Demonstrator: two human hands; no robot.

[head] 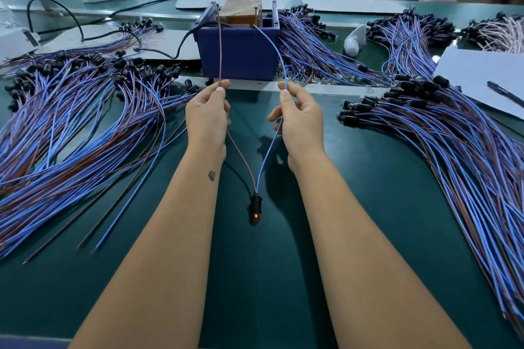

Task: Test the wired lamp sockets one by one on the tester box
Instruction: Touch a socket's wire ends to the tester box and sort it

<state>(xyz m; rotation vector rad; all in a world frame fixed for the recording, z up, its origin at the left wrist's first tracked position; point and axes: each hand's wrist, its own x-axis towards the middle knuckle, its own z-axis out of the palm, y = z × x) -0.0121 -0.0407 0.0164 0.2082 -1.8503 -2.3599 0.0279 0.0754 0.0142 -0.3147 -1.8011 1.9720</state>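
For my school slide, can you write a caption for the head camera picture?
Left hand pinches the brown wire, right hand the blue wire, at the blue tester box; the socket glows.

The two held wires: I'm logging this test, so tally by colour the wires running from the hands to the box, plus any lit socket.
Brown wire, pinched by the left hand: 1
Blue wire, pinched by the right hand: 1
Lit socket, hanging below both: 1
Total: 3

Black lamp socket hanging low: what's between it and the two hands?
Head view: only its own wires. A brown wire rises from the black lamp socket to the left hand, a blue wire to the right hand.
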